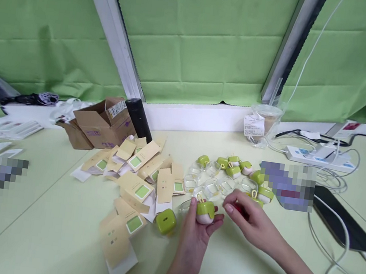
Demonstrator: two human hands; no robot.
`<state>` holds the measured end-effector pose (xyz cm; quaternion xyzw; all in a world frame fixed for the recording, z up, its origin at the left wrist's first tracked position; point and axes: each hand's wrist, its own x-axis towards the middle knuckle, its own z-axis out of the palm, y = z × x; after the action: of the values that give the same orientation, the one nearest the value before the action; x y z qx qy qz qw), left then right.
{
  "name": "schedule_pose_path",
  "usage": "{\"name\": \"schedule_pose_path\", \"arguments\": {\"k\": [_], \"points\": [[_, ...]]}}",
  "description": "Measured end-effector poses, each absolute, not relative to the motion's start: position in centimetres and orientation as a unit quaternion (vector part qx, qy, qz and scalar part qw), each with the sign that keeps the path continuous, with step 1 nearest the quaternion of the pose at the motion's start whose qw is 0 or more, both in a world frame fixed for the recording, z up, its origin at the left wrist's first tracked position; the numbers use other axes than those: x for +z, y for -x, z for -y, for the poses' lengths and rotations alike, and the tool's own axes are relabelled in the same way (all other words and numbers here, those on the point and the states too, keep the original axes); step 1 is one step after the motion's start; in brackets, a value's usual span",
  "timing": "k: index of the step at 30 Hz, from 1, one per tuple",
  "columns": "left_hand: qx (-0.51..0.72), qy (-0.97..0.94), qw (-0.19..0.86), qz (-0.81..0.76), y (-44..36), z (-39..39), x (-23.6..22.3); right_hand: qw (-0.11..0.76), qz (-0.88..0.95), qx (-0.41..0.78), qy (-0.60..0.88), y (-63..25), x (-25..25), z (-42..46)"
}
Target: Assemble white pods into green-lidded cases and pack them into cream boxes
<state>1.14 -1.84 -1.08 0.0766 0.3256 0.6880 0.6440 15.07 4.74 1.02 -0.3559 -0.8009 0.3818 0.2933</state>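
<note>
In my left hand [190, 250] I hold a small green-and-white case [205, 212] with a yellow loop on top, its fingers curled around it. Just to the right, my right hand [257, 223] is closed with thumb and fingers pinched together; a bit of something red shows under its fingers, too hidden to name. A green square case [165, 221] lies on the table left of my left hand. Beyond the hands are several clear plastic shells [212, 186] and more green-and-white cases [233, 170].
Opened cardboard packages [140, 190] are heaped to the left, before a brown carton [104, 122] and a black cylinder [139, 119]. Toward the right lie a black phone [347, 219], cables and a power strip [321, 159]. A bagged drink cup [265, 123] stands at the back.
</note>
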Motion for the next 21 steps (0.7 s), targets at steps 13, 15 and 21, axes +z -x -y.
{"name": "schedule_pose_path", "arguments": {"k": [13,15,21], "points": [[0.670,-0.041,0.680,-0.294,-1.2,1.7,-1.8,0.246,0.887,0.235,0.312,-15.4,-0.5,-3.4],[0.675,-0.062,0.672,-0.300,-1.2,1.8,-1.8,0.255,0.873,0.253,0.329,-15.2,-0.5,-3.2],[0.670,-0.090,0.653,-0.343,-1.5,2.2,-1.7,0.322,0.884,0.083,0.328,-14.4,-1.2,-2.6]]}}
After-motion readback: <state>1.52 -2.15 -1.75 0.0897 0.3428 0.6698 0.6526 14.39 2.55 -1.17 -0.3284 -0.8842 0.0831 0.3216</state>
